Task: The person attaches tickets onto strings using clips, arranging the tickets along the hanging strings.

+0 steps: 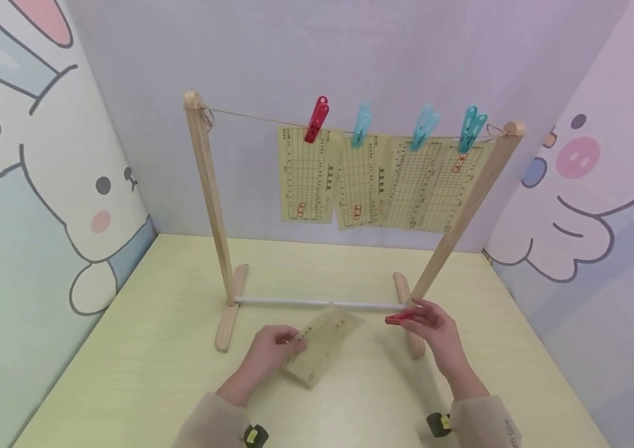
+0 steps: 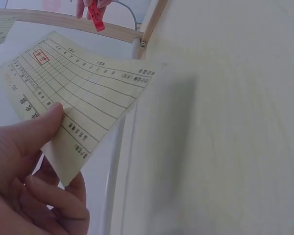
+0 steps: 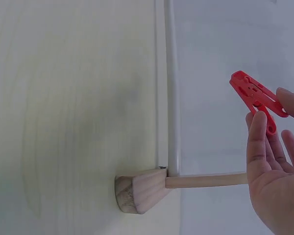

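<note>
My left hand [image 1: 273,350] pinches a yellowish printed form slip [image 1: 325,342] between thumb and fingers, above the table in front of the rack. In the left wrist view the thumb presses on the face of the slip [image 2: 78,93], which has a ruled grid and a red stamp. My right hand [image 1: 434,326] pinches a red clothespin [image 1: 400,317] near the rack's right foot. The right wrist view shows thumb and fingers on the two handle ends of the clothespin [image 3: 255,93], its nose pointing away from the hand.
A wooden rack has a left post [image 1: 207,199], a right post [image 1: 468,211] and a white bottom bar [image 1: 317,303]. From its string [image 1: 255,117] hang several form slips [image 1: 305,174], held by a red clothespin [image 1: 317,118] and blue ones [image 1: 361,124]. Cartoon-printed walls [image 1: 109,205] enclose the table [image 1: 126,373].
</note>
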Demonstrator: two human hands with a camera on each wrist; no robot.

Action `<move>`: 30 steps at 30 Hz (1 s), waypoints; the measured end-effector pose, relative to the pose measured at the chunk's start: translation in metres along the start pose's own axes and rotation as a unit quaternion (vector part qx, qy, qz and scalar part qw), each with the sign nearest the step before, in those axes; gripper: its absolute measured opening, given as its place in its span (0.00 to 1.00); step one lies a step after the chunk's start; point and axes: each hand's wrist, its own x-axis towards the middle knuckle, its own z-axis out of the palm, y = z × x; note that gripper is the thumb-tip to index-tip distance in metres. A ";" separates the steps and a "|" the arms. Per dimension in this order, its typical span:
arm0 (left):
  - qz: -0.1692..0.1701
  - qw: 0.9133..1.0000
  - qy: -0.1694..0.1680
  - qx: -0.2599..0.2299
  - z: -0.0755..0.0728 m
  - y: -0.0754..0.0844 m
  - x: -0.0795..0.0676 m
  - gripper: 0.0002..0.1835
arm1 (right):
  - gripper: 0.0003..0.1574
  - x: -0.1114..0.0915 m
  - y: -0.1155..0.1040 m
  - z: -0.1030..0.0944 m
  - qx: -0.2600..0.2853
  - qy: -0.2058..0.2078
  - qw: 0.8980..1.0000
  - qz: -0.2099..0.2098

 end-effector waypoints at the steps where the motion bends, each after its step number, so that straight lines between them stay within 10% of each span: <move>1: 0.001 1.000 0.009 -0.004 -0.002 0.003 0.000 0.14 | 0.29 0.000 -0.002 0.000 0.001 -0.003 1.000 -0.004; 8: 0.014 0.998 0.067 0.003 -0.014 0.023 -0.001 0.11 | 0.38 -0.001 -0.019 0.002 0.007 -0.005 1.000 -0.015; 30: 0.052 0.991 0.125 0.016 -0.049 0.070 -0.005 0.09 | 0.21 -0.007 -0.082 0.009 -0.020 0.006 0.997 -0.078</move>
